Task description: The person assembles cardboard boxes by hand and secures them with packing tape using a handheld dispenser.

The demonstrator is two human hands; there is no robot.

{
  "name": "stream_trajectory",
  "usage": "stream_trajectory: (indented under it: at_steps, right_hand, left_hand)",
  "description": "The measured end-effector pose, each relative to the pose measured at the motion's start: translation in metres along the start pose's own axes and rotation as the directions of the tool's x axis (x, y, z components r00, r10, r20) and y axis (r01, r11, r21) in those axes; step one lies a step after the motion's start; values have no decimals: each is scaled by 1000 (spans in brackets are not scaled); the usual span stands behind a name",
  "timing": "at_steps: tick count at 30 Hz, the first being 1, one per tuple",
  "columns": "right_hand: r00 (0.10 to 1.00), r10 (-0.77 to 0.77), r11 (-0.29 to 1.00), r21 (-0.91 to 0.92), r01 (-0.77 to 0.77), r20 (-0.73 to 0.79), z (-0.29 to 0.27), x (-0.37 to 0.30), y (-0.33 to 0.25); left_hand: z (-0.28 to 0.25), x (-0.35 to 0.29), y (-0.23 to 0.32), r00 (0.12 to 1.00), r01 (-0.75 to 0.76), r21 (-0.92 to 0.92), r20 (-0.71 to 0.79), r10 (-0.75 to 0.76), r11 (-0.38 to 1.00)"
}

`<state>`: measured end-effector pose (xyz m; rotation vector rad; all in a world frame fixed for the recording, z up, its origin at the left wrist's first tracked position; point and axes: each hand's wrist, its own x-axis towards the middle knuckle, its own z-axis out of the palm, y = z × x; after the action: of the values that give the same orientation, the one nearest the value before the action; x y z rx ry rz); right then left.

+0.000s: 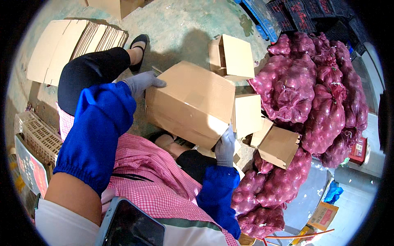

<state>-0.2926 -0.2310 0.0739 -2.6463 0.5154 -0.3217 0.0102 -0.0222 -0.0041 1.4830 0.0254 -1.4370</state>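
Observation:
A brown cardboard box (191, 100) is held up in front of me, tilted, between my two grey-gloved hands. My left hand (144, 83) grips its left upper edge, with the thumb lying on the cardboard and the other fingers mostly hidden. At the lower right corner my right hand (225, 147) closes on the box, fingertips against the edge. Blue sleeves cover both forearms. Just beyond the box, an open carton (237, 57) stands on the floor, and another carton (247, 115) sits close to my right hand.
Red mesh sacks of onions (293, 88) are piled on the right, with a small carton (279, 146) on them. Flattened cardboard (49, 51) lies stacked at the far left. A plastic crate (39, 133) is beside me, and a phone (131, 225) shows at the lower edge.

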Motion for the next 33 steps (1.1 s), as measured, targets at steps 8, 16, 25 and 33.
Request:
stream_trajectory:
  at_steps: [8, 16, 25, 33]
  right_hand:
    - [889, 456, 398, 885, -240, 37, -3, -7, -50]
    - [795, 598, 165, 955, -245, 101, 22, -18, -4]
    - [635, 661, 63, 814, -578, 400, 40, -17, -10]
    - [842, 524, 849, -2, -529, -127, 91, -29, 20]
  left_hand:
    - [26, -38, -5, 857, -513, 157, 145, 494, 844]
    - [-20, 12, -29, 841, -539, -319, -142, 522, 780]
    - [15, -27, -11, 929, -281, 298, -152, 336, 912]
    - [13, -19, -51, 943, 59, 840, -224, 247, 539]
